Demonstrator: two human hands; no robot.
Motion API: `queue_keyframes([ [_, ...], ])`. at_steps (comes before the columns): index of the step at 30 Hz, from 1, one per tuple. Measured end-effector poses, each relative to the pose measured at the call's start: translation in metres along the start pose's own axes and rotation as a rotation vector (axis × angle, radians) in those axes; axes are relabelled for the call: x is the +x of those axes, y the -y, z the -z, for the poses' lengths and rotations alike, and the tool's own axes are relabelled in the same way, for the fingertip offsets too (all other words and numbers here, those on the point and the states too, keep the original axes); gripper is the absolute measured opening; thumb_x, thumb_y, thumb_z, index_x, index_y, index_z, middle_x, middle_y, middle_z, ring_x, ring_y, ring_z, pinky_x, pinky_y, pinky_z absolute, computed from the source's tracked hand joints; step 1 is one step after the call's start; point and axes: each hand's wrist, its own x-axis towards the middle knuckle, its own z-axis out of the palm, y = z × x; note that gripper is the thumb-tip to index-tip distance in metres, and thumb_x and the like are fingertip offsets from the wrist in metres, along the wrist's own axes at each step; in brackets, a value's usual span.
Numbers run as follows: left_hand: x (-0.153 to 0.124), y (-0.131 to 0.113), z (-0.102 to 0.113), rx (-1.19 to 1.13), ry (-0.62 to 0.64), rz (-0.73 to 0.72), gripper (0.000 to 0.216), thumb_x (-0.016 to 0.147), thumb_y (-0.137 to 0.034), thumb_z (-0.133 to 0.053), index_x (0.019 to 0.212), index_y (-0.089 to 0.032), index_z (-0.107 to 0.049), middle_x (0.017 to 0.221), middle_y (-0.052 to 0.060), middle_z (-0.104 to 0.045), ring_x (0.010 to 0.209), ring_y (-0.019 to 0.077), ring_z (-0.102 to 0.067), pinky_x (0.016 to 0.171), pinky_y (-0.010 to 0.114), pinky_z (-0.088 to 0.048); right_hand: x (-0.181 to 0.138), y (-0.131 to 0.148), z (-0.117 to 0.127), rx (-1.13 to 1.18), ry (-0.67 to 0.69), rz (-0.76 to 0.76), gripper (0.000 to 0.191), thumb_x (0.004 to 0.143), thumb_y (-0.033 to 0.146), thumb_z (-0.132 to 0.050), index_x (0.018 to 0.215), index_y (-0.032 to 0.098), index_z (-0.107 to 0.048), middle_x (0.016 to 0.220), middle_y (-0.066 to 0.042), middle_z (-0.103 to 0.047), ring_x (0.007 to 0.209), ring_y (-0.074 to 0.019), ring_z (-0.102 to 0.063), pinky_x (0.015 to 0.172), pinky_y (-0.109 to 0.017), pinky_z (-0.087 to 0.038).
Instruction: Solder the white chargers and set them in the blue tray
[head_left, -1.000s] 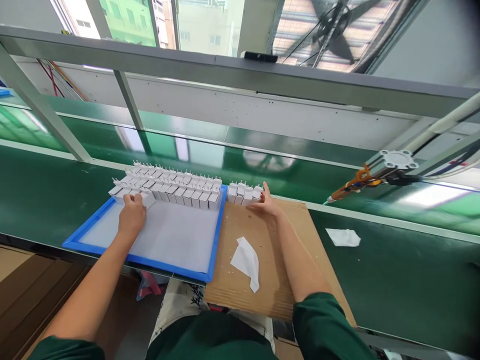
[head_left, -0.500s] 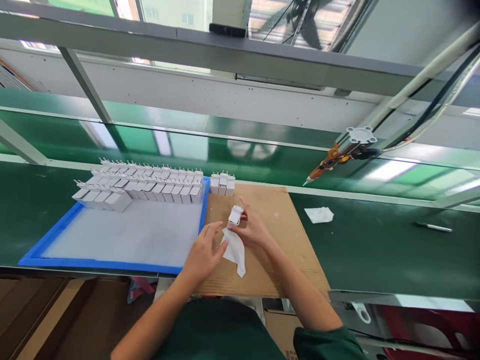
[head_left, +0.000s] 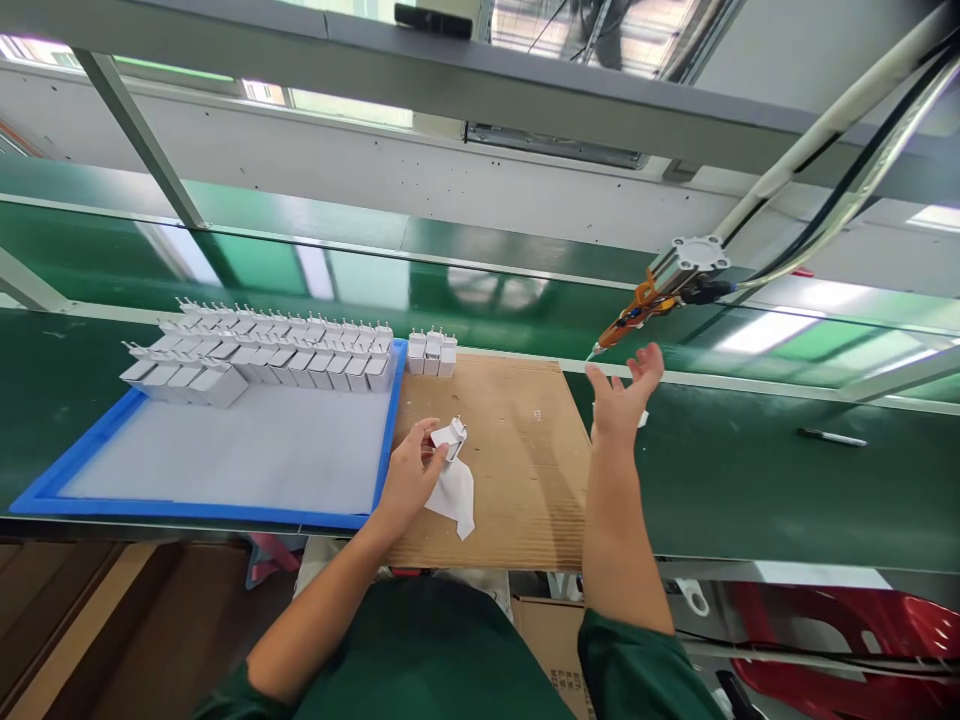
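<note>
My left hand (head_left: 409, 478) is closed on a white charger plug (head_left: 448, 438), held over the brown cardboard sheet (head_left: 510, 450) just above a white wipe (head_left: 454, 492). My right hand (head_left: 622, 395) is raised with fingers spread, palm up, holding nothing, just below the orange nozzle (head_left: 626, 318) of a hanging air tool. A blue-rimmed tray (head_left: 187, 505) at the left carries rows of white charger plugs (head_left: 262, 355) along its far side. A small group of plugs (head_left: 431, 352) stands on the cardboard's far left corner.
A second white wipe (head_left: 643, 418) lies partly hidden behind my right hand on the green bench. A pen (head_left: 832, 437) lies at the right. Hoses (head_left: 825, 190) run up from the air tool. A red object (head_left: 847, 630) sits below the bench at the right.
My left hand left the tray and took the plug from my right hand over the wipe. My right hand let go and rose toward the air tool's nozzle. The view shifted right.
</note>
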Motion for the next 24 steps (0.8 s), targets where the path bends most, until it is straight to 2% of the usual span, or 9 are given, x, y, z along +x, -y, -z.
queue_keyframes([
  [2, 0.001, 0.0, 0.001, 0.062, -0.001, 0.02, 0.034, 0.096, -0.029, -0.052, 0.128, -0.017, -0.057, 0.108, 0.01, -0.074, 0.09, 0.0207, -0.073, 0.083, 0.035, -0.058, 0.029, -0.001, -0.004, 0.053, 0.089, -0.014, 0.101, 0.062, 0.041, -0.08, 0.148, 0.033, -0.026, 0.163, -0.01, -0.027, 0.151, -0.0267, -0.031, 0.123, -0.058, -0.023],
  [4, 0.0, 0.001, 0.001, 0.151, 0.014, 0.02, 0.035, 0.1, -0.029, -0.043, 0.129, -0.019, -0.059, 0.109, 0.01, -0.076, 0.096, 0.0226, -0.073, 0.088, 0.037, -0.056, 0.045, -0.001, -0.008, 0.096, 0.225, -0.014, 0.096, 0.06, 0.044, -0.081, 0.142, 0.03, -0.034, 0.158, -0.01, -0.037, 0.147, -0.027, -0.037, 0.123, -0.058, -0.021],
  [7, -0.008, 0.002, -0.003, 0.257, 0.057, 0.006, 0.045, 0.102, -0.034, -0.04, 0.143, -0.019, -0.052, 0.127, 0.013, -0.071, 0.112, 0.0263, -0.069, 0.096, 0.039, -0.052, 0.047, 0.002, -0.012, 0.114, 0.28, 0.057, 0.077, 0.063, 0.048, -0.079, 0.129, 0.026, -0.045, 0.136, -0.01, -0.057, 0.128, -0.0255, -0.056, 0.117, -0.057, -0.035],
  [9, -0.011, 0.001, -0.008, 0.316, 0.088, 0.0, 0.063, 0.096, -0.04, -0.056, 0.153, -0.017, -0.039, 0.137, 0.016, -0.064, 0.121, 0.0295, -0.064, 0.099, 0.04, -0.05, 0.036, 0.009, -0.011, 0.126, 0.261, 0.126, 0.066, 0.068, 0.048, -0.078, 0.123, 0.026, -0.048, 0.115, -0.007, -0.065, 0.113, -0.0239, -0.064, 0.11, -0.055, -0.044],
  [11, -0.011, 0.001, -0.014, 0.394, 0.105, 0.001, 0.083, 0.086, -0.038, -0.071, 0.156, -0.016, -0.032, 0.139, 0.018, -0.062, 0.126, 0.0321, -0.06, 0.102, 0.042, -0.048, 0.021, 0.02, -0.01, 0.18, 0.274, 0.19, 0.053, 0.071, 0.046, -0.078, 0.113, 0.026, -0.053, 0.097, -0.003, -0.066, 0.097, -0.0219, -0.068, 0.102, -0.052, -0.051],
  [12, -0.009, 0.0, -0.016, 0.437, 0.101, 0.005, 0.086, 0.083, -0.036, -0.074, 0.155, -0.015, -0.032, 0.138, 0.018, -0.062, 0.127, 0.0329, -0.059, 0.104, 0.043, -0.046, 0.012, 0.027, -0.01, 0.238, 0.293, 0.227, 0.046, 0.072, 0.045, -0.079, 0.106, 0.026, -0.055, 0.091, 0.0, -0.065, 0.089, -0.0203, -0.069, 0.098, -0.049, -0.053],
  [15, -0.001, 0.0, -0.021, 0.535, 0.08, 0.021, 0.071, 0.086, -0.027, -0.069, 0.15, -0.012, -0.041, 0.133, 0.019, -0.064, 0.126, 0.0333, -0.058, 0.106, 0.047, -0.043, -0.02, 0.055, -0.009, 0.459, 0.38, 0.331, 0.037, 0.072, 0.046, -0.081, 0.093, 0.027, -0.056, 0.078, 0.005, -0.063, 0.068, -0.0145, -0.067, 0.078, -0.038, -0.06],
  [19, 0.001, -0.001, -0.024, 0.482, 0.103, -0.035, 0.063, 0.087, -0.023, -0.066, 0.146, -0.016, -0.044, 0.133, 0.016, -0.066, 0.125, 0.0311, -0.06, 0.107, 0.047, -0.043, -0.067, 0.094, -0.01, 0.671, 0.502, 0.353, 0.043, 0.071, 0.05, -0.082, 0.098, 0.03, -0.057, 0.067, 0.008, -0.058, 0.049, -0.0103, -0.054, 0.047, -0.024, -0.051],
  [24, -0.011, -0.012, -0.02, 0.34, 0.16, -0.076, 0.067, 0.091, -0.024, -0.058, 0.153, -0.025, -0.033, 0.125, 0.01, -0.072, 0.105, 0.0273, -0.071, 0.09, 0.039, -0.053, -0.103, 0.128, -0.017, 0.865, 0.589, 0.345, 0.043, 0.071, 0.045, -0.084, 0.102, 0.03, -0.059, 0.066, 0.008, -0.055, 0.047, -0.0086, -0.046, 0.042, -0.023, -0.044],
])
